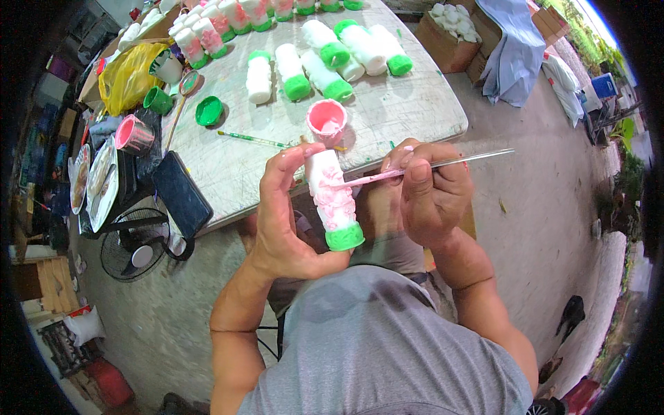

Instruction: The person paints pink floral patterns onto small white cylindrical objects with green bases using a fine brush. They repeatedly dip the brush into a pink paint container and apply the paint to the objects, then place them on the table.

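Note:
My left hand [280, 221] is closed around the ends of a white cylinder candle [329, 197], fingers at its top and thumb by its green base. Raised relief on its side is partly coated pink. In my right hand [432, 190] is a slim paintbrush [474, 158] with a clear handle, pinched between thumb and fingers. Its pink-coated tip touches the relief. Just beyond the candle, a pink-rimmed cup of pink paint [326, 119] stands near the table's edge. Pink specks mark my right fingertips.
On the white table [415, 111] lie several white-and-green candles [290, 72]; pink-painted ones [207, 36] stand in rows at far left. A green paint lid [209, 111], another brush [252, 139] and a black phone [181, 194] lie leftward. A fan [135, 245] sits below the left edge.

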### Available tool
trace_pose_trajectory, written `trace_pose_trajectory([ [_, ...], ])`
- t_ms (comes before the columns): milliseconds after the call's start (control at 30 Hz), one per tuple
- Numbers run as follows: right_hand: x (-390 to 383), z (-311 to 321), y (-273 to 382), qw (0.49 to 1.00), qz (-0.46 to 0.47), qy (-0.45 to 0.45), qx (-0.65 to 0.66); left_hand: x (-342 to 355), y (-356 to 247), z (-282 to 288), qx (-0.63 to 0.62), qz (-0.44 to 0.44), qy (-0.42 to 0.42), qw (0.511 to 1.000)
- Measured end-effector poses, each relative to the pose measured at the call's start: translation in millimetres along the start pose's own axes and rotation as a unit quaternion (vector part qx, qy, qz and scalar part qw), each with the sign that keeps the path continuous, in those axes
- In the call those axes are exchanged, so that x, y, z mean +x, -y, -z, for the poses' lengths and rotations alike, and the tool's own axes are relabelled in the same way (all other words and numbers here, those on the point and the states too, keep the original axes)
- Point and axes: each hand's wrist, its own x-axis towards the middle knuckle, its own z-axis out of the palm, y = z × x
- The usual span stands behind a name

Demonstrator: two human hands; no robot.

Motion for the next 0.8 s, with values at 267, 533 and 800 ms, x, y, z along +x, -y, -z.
trace_pose_trajectory([
  [267,-0.2,-0.4,-0.4,1.0,-0.002,-0.013,0.006,-1.5,2.5,2.1,-0.002,0.005,0.005,1.0],
  [533,5.3,10.4,5.2,0.992,0.056,-0.096,0.064,-10.3,15.6,6.9,-0.006,-0.107,0.007,0.994],
  [800,26.9,17.6,41.5,0.989,-0.077,0.103,-0.073,-16.0,31.7,18.4,0.105,-0.245,0.095,0.959],
])
